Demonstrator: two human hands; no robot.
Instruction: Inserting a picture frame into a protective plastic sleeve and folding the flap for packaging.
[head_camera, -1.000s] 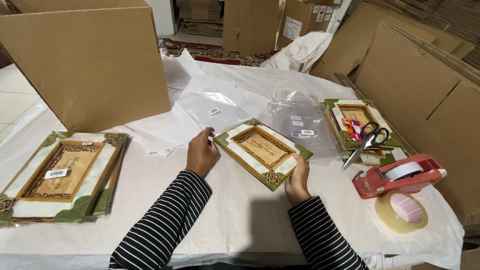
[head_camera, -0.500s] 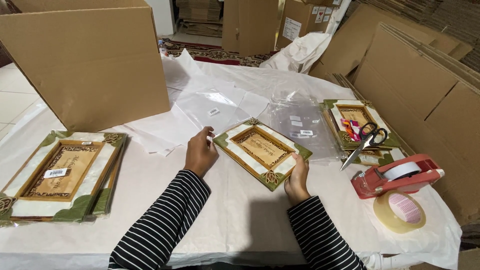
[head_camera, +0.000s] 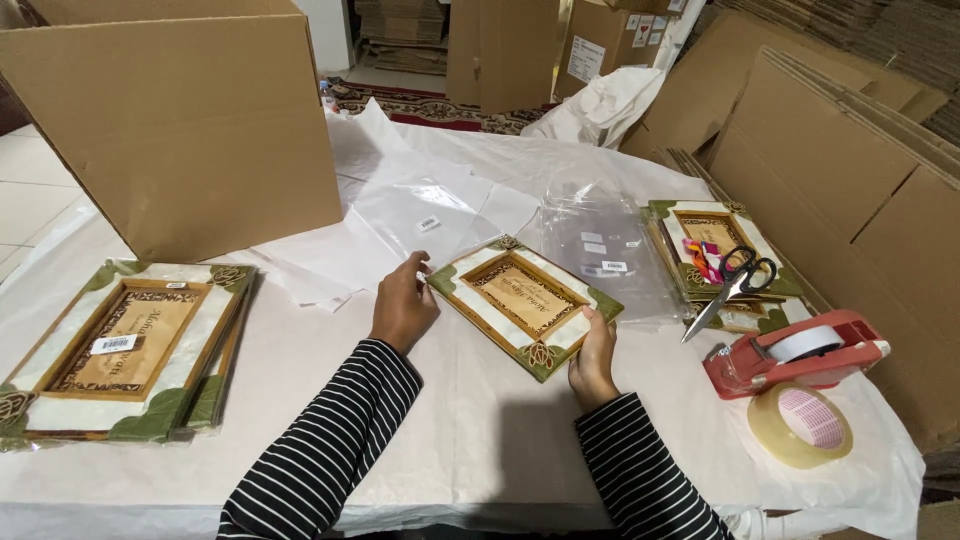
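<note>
**One frame on the paper, not yet wrapped or bagged**

A decorative plaque frame (head_camera: 525, 303) with green corners and a carved wooden centre lies flat and turned at an angle on the white paper (head_camera: 460, 420) that covers the bench (head_camera: 880, 480). The left hand (head_camera: 403, 308) rests at the frame's upper left corner with its fingers curled narrow and the fingertips touching the edge. The right hand (head_camera: 592, 362) grips the lower right corner, thumb on top of the frame.

By my judgement the work is at an early stage for this piece: the frame is bare, with no paper folded over it and no sleeve around it. A stack of similar frames (head_camera: 125, 345) waits at the left, and another stack (head_camera: 720, 255) stands at the right under a pair of scissors (head_camera: 735, 280). Clear plastic sleeves (head_camera: 600, 250) lie just behind the frame, apparently unused. The red tape dispenser (head_camera: 790, 355) and a loose tape roll (head_camera: 800, 425) sit at the right, untouched, and the large cardboard box (head_camera: 180, 110) stands behind the left stack.
</note>
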